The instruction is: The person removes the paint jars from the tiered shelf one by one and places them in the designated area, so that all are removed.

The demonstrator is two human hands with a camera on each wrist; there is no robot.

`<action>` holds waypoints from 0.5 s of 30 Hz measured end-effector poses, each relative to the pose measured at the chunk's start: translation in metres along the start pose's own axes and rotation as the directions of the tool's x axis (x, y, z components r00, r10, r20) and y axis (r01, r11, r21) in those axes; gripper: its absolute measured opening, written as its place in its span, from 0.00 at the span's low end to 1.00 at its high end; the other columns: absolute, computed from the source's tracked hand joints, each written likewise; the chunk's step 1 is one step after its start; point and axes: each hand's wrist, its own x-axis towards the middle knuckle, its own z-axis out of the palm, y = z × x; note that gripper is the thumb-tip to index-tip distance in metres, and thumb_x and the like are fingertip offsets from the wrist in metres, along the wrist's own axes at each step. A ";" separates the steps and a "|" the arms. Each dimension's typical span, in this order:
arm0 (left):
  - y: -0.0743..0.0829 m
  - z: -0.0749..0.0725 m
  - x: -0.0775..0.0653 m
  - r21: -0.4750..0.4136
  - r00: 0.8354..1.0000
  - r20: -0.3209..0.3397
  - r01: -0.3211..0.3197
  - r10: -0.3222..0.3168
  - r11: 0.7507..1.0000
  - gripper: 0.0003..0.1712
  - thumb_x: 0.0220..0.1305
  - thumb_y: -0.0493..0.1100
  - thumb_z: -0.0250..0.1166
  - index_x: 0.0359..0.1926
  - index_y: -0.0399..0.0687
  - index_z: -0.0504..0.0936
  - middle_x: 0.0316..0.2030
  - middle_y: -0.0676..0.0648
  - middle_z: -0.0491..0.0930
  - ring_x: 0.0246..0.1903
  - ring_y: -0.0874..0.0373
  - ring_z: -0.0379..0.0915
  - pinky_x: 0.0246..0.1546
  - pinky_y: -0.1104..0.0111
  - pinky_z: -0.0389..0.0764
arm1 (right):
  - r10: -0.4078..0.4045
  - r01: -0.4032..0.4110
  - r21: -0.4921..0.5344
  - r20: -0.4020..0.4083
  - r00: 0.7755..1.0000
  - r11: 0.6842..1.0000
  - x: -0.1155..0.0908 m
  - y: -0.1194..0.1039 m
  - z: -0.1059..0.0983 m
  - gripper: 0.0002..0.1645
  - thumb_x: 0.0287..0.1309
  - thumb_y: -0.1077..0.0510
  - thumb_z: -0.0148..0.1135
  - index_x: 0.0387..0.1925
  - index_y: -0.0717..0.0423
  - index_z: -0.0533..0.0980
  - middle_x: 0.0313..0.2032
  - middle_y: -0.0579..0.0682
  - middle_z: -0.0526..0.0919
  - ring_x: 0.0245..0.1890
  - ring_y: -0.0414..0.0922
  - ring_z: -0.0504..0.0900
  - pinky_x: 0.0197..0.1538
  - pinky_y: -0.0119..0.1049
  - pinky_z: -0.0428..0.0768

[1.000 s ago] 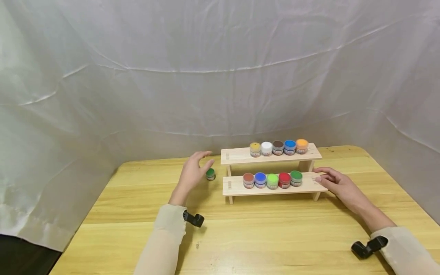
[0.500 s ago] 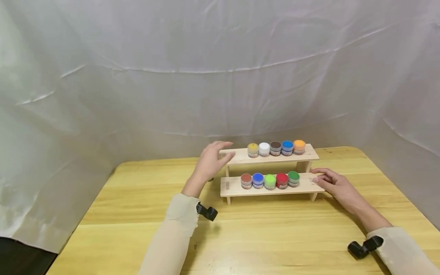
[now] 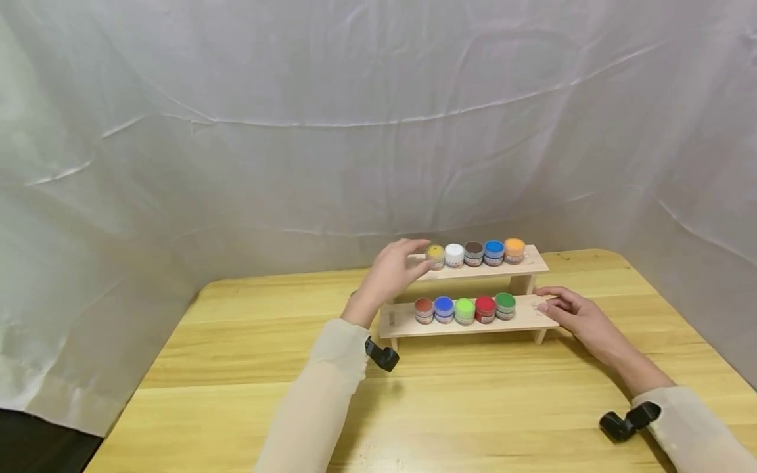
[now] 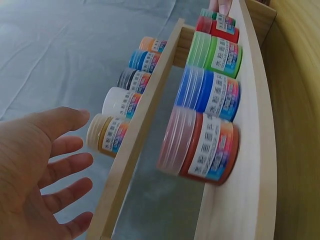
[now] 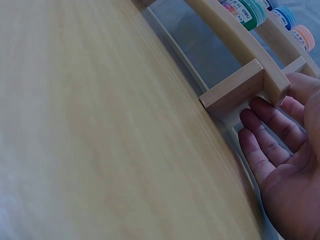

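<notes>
A two-tier wooden display rack [image 3: 405,320] stands on the table with a row of small paint jars on each tier. My left hand [image 3: 389,274] is at the left end of the upper tier, thumb and fingers spread at the mustard-yellow paint jar [image 3: 435,257]. In the left wrist view this yellow jar [image 4: 111,136] sits right by the fingertips, not enclosed by them. My right hand [image 3: 582,325] grips the right end of the lower tier, thumb on top. From the right wrist, its other fingers show curled beside and below the board end [image 5: 275,82].
White, brown, blue and orange jars continue the upper row. Below are a rust-red jar [image 3: 424,311], blue, light green, red and dark green [image 3: 505,306] ones. A sliver of a small jar [image 3: 353,293] shows behind my left wrist. A grey cloth [image 3: 296,164] hangs behind the table.
My left hand has moved right, from beside the small green jar on the table to the yellow jar on the upper tier. My right hand has stayed on the rack's end.
</notes>
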 end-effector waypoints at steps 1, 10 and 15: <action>0.002 0.002 0.002 0.000 1.000 0.005 0.004 -0.004 1.000 0.29 0.67 0.55 0.63 0.66 0.52 0.74 0.63 0.50 0.73 0.64 0.50 0.65 0.65 0.53 0.63 | 0.001 -0.001 -0.002 -0.001 1.000 1.000 0.000 0.000 -0.001 0.26 0.71 0.51 0.55 0.63 0.60 0.67 0.40 0.47 0.82 0.39 0.36 0.77 0.40 0.26 0.73; 0.012 0.011 0.016 0.041 0.999 0.045 0.020 -0.022 0.999 0.31 0.66 0.57 0.64 0.66 0.53 0.73 0.62 0.48 0.74 0.62 0.50 0.66 0.64 0.56 0.66 | 0.007 -0.007 0.001 0.001 1.000 1.000 -0.003 0.000 -0.004 0.26 0.71 0.51 0.55 0.64 0.61 0.67 0.41 0.45 0.82 0.40 0.34 0.77 0.42 0.24 0.73; 0.014 0.014 0.019 0.115 0.999 0.046 0.010 -0.015 0.993 0.29 0.67 0.57 0.62 0.65 0.52 0.75 0.60 0.49 0.75 0.61 0.50 0.67 0.63 0.55 0.66 | 0.002 -0.002 0.001 -0.001 1.000 1.000 -0.004 0.001 -0.003 0.25 0.71 0.52 0.55 0.63 0.60 0.67 0.41 0.45 0.82 0.40 0.34 0.78 0.42 0.23 0.73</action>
